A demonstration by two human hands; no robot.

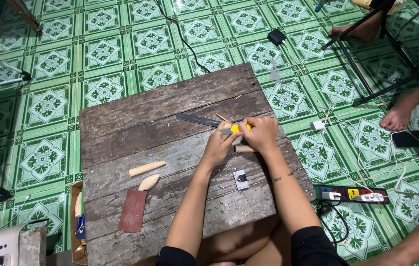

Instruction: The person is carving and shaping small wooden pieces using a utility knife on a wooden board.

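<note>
Near the board's (121,123) right edge, the left hand (217,146) and right hand (262,133) both close around a yellow knife (237,128). The step looks like setting its blade. Next calls for steady fingers; a wood piece (243,148) lies just below.

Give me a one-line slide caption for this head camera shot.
Both hands, left hand and right hand, grip a yellow-handled knife over a weathered wooden board on green tiles.
</note>
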